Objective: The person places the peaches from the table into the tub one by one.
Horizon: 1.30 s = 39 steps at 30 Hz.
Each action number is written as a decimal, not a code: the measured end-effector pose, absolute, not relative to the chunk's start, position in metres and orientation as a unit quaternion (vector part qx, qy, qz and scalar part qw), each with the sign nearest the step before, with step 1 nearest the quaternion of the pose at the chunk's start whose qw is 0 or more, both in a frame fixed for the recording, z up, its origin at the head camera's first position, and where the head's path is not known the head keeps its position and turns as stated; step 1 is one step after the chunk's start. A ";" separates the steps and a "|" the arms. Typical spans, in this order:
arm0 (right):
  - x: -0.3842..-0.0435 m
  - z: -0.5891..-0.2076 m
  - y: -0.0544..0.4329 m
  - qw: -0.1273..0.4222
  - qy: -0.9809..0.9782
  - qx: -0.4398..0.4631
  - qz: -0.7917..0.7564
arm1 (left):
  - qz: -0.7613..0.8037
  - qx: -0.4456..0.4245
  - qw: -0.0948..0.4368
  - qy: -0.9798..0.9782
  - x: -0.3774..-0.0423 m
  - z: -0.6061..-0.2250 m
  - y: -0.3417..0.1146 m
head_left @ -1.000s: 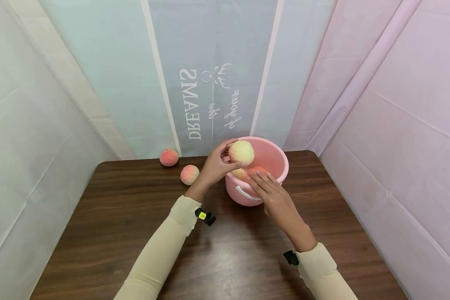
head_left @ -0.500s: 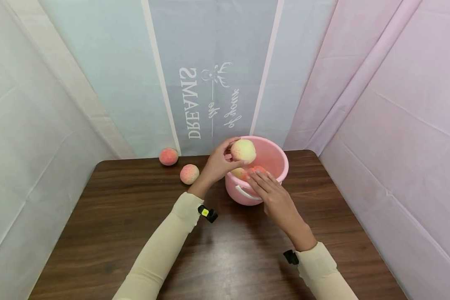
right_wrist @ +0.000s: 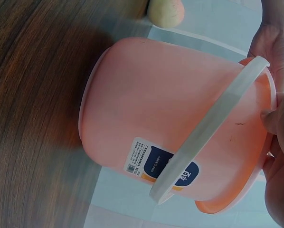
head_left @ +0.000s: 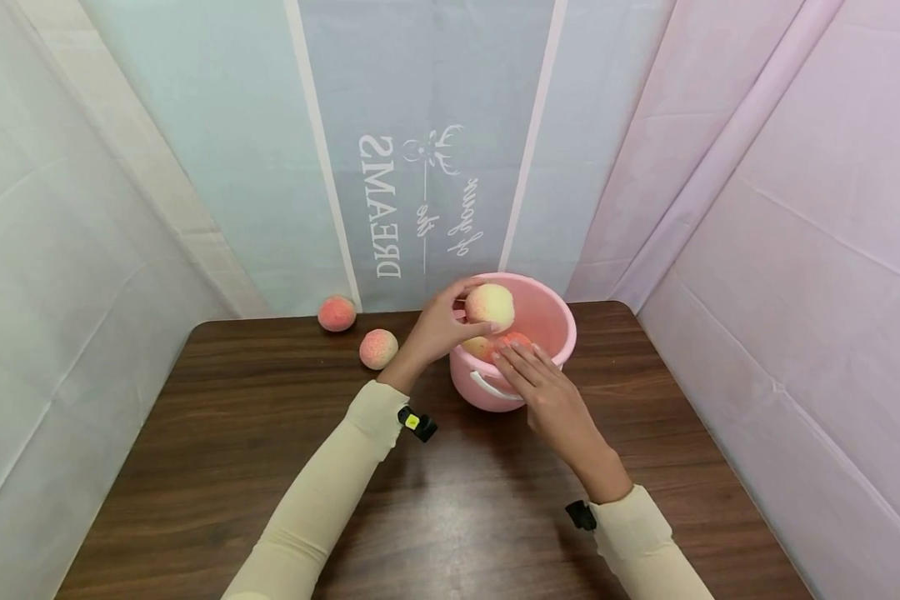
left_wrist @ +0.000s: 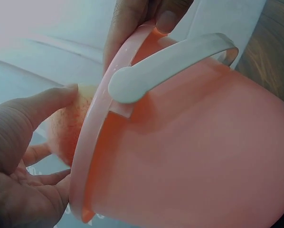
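A pale yellow peach with a pink blush [head_left: 490, 307] is held between the thumb and fingers of my left hand [head_left: 437, 327], over the left side of the pink bucket's mouth. The left wrist view shows this peach partly hidden behind the bucket's rim [left_wrist: 92, 128]. My right hand [head_left: 558, 408] grips the near rim of the bucket [head_left: 566, 321], its fingers over the edge and its thumb [right_wrist: 270, 121] on the outer wall. Inside, a yellowish peach [head_left: 478, 347] and an orange-red one [head_left: 517, 339] show near the right fingertips; the bucket's bottom is hidden.
Two more peaches, one red [head_left: 337, 313] and one pink and cream [head_left: 378, 349], lie left of the bucket on the dark wooden table [head_left: 270, 433]. A white handle [right_wrist: 213, 128] hangs against the bucket's near side. Cloth panels [head_left: 435, 100] close off the back and sides.
My left hand has shifted slightly to the right with the peach over the bucket. The right hand stays on the rim, and the two peaches on the table have not moved.
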State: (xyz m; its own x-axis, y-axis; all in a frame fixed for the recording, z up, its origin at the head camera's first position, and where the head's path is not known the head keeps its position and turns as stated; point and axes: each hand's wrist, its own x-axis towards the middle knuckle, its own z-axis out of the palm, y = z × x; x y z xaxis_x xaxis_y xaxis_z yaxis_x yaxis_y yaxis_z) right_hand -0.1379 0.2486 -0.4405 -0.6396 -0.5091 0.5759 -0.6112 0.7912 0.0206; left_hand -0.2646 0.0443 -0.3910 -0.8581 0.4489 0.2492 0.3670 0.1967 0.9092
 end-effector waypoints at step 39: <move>-0.134 -0.447 0.248 0.305 -0.897 0.310 0.085 | 0.649 0.296 -0.019 0.701 -0.259 -0.401 0.015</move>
State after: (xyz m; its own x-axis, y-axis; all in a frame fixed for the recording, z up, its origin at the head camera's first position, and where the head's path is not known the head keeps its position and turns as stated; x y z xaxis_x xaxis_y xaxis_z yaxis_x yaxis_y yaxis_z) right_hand -0.1345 0.2483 -0.4474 -0.6222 -0.5046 0.5986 -0.6076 0.7934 0.0373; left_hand -0.2585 0.0149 -0.4009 -0.8244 0.3902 0.4099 0.4387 -0.0170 0.8985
